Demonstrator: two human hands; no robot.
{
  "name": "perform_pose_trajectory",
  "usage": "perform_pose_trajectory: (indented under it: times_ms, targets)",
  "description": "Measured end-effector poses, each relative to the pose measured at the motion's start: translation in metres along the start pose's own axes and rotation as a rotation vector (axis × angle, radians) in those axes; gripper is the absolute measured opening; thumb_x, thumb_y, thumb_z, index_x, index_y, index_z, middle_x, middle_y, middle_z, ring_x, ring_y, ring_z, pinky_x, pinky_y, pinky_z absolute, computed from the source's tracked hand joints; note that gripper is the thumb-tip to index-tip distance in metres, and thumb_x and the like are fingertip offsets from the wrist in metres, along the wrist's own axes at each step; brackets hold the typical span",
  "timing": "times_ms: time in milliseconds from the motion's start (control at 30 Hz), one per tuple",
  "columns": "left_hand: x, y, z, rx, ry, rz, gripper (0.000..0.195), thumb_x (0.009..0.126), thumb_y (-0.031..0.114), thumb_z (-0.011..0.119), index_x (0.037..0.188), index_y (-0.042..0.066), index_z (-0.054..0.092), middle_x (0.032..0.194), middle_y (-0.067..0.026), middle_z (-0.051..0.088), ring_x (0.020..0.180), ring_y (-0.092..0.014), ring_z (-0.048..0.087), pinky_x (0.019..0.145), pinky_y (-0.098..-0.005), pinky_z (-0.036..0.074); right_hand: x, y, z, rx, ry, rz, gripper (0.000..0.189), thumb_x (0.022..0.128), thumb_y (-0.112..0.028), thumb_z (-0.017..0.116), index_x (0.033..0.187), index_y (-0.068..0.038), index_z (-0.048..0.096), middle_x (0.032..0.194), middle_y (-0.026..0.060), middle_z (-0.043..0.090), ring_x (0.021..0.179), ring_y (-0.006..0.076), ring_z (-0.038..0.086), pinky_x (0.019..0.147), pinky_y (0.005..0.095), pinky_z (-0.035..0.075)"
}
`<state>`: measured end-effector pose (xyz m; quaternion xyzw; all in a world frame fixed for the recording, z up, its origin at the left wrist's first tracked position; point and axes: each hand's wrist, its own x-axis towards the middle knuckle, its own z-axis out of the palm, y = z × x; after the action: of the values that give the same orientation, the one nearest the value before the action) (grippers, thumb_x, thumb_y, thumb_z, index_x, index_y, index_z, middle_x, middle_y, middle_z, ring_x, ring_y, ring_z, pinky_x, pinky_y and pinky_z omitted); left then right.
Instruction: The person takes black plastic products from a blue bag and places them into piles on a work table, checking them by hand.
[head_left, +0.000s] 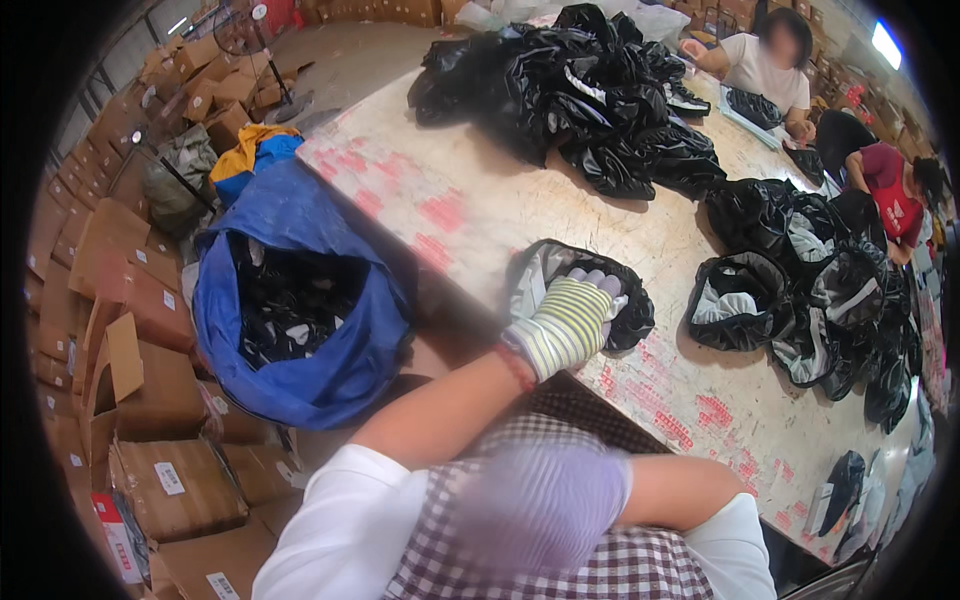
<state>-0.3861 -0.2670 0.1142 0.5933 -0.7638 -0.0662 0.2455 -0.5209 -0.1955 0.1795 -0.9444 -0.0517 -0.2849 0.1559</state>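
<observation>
My left hand (566, 322), in a yellow, grey and white striped knit glove, reaches over the table edge into a black plastic-like bundle (637, 300) with a pale lining. Its fingertips are partly inside the bundle, so the grip cannot be told. My right hand (547, 510), in a lilac striped glove, is blurred in front of my checked apron (645, 562); its fingers cannot be made out. Left of the table a blue fabric sack (300, 397) stands with its mouth wide, holding black pieces with some white parts. More round black bundles with pale linings (739, 300) lie to the right.
A large heap of black glossy bundles (555, 90) covers the far part of the table (480, 195). Cardboard boxes (180, 487) are stacked at the left, near a standing fan (262, 52). A person in a white shirt (765, 71) and one in red (896, 195) are beyond the table.
</observation>
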Motion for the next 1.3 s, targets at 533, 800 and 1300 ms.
perform_pose_trajectory:
  times_ms: [533,800,1300]
  targets:
    - [-0.019,-0.01,0.006,-0.284,0.372,-0.019,0.015,0.093,0.017,0.06,0.088,0.003,0.057,0.083,-0.0192,0.058,0.081,-0.04,0.056,0.074,-0.0489,0.045,-0.028,0.137,-0.028,0.086,0.283,1.147,0.032,0.097,-0.029,0.057,0.092,0.001,0.066,0.082,0.0254,0.067,0.079,0.0398,0.066,0.071,0.0429,0.052]
    - [-0.062,-0.072,0.102,-0.762,0.234,-0.083,0.03,0.1,0.025,0.049,0.119,0.005,0.062,0.122,-0.0165,0.06,0.114,-0.029,0.055,0.101,-0.0425,0.045,0.061,-0.005,-0.031,0.437,-0.152,0.254,0.015,0.088,-0.019,0.067,0.079,-0.006,0.064,0.071,0.0148,0.061,0.061,0.0358,0.06,0.057,0.0413,0.05]
    - [-0.14,-0.137,-0.162,-0.107,0.591,-0.367,0.024,0.091,0.008,0.065,0.114,0.001,0.066,0.11,-0.0161,0.067,0.102,-0.027,0.065,0.09,-0.0375,0.052,-0.184,0.225,-0.266,0.308,1.65,0.903,0.05,0.104,-0.03,0.049,0.145,-0.001,0.046,0.148,0.0141,0.047,0.134,0.0239,0.046,0.116,0.0378,0.034]
